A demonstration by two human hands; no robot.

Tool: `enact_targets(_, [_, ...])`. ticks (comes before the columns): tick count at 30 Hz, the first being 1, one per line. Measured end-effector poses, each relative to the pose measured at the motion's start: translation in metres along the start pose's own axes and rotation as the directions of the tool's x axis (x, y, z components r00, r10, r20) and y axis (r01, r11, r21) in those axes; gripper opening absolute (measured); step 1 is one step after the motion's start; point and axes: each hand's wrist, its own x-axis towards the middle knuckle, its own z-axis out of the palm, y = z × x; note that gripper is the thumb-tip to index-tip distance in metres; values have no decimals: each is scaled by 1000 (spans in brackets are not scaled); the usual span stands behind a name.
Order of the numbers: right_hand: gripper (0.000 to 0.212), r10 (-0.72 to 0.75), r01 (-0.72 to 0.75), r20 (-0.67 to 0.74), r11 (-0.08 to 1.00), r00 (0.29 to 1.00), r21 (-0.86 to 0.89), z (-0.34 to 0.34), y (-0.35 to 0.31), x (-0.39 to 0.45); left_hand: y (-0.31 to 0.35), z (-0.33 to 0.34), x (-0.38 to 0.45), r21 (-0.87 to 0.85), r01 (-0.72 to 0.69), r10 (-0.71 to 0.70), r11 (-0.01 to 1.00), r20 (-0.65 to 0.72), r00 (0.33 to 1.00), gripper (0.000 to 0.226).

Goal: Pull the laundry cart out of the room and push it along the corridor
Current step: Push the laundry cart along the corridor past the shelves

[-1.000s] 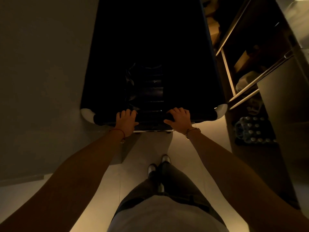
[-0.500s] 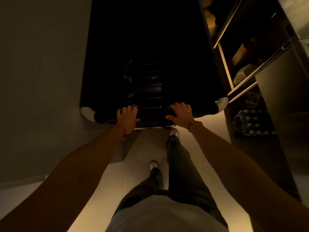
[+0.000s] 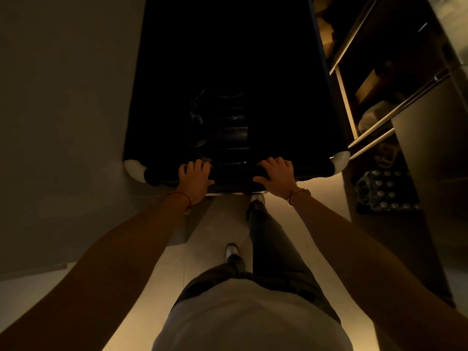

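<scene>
A tall dark laundry cart (image 3: 278, 84) with white rounded corner bumpers stands straight ahead of me in a dim room. Its inside is nearly black; faint folds of dark material show near the bottom. My left hand (image 3: 195, 179) is closed over the cart's near rim, left of centre. My right hand (image 3: 277, 177) is closed over the same rim, right of centre. Both arms are stretched out in front of me. My right foot is forward, just under the cart's near edge.
A plain wall (image 3: 63, 110) runs close along the cart's left side. Shelving (image 3: 367, 79) with boxes and folded items stands on the right, close to the cart. A pack of bottles (image 3: 385, 191) sits on the floor below it. Pale tiled floor (image 3: 207, 249) lies under me.
My right foot has stepped forward to the cart's near edge while the left stays back. Both hands have kept their hold on the rim, and the cart sits slightly higher in view.
</scene>
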Motion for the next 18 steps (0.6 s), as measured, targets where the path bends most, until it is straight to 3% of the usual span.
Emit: enact_targets(18, [56,-14,14,5,1000,1000,-16,1,1,0,0,-3,-1,-25,3,-3,1000,20,1000,44])
